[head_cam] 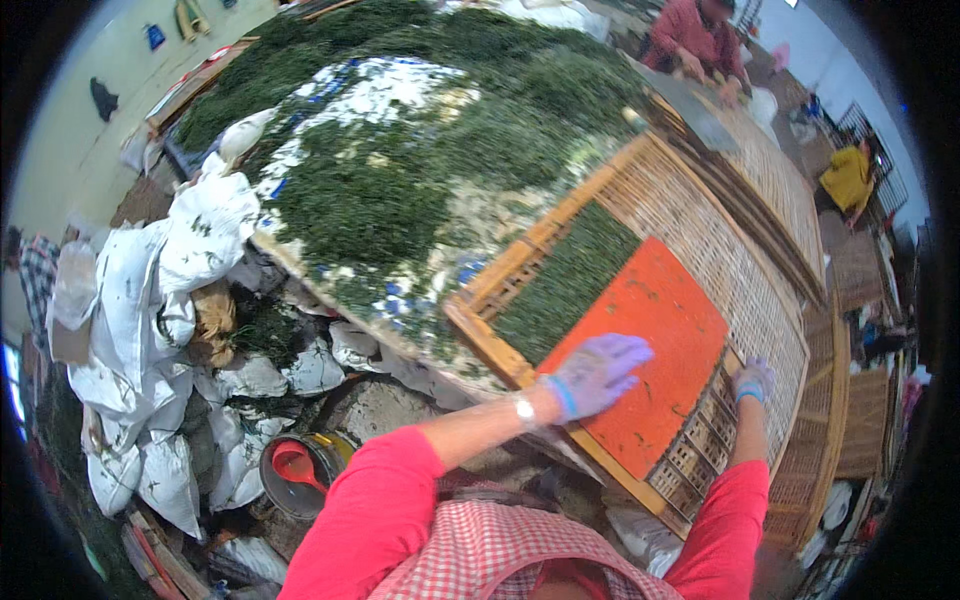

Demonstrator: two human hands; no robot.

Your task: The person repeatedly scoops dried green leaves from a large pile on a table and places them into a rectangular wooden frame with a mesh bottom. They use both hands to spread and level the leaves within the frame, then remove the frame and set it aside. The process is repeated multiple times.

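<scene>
My left hand (601, 373), in a pale purple glove, lies flat over the lower left part of a red-orange sheet (660, 322). Its fingers are straight and point right. The sheet rests inside a wooden frame (540, 225) with a slatted lattice (694, 442). Beside the sheet is an even layer of shredded green plant matter (559, 289), and green scraps cling to the sheet. My right hand (754, 377), gloved too, is at the frame's right side bar, over the edge of a woven mat (697, 202); its grip is unclear.
Loose green plant matter (360, 195) heaps on the table beyond the frame. Stacked woven racks (795, 195) stand at right. White sacks (142, 300) crowd the left, with a bucket (281, 495) holding a red scoop (296, 461) below. A co-worker (694, 41) works across the table.
</scene>
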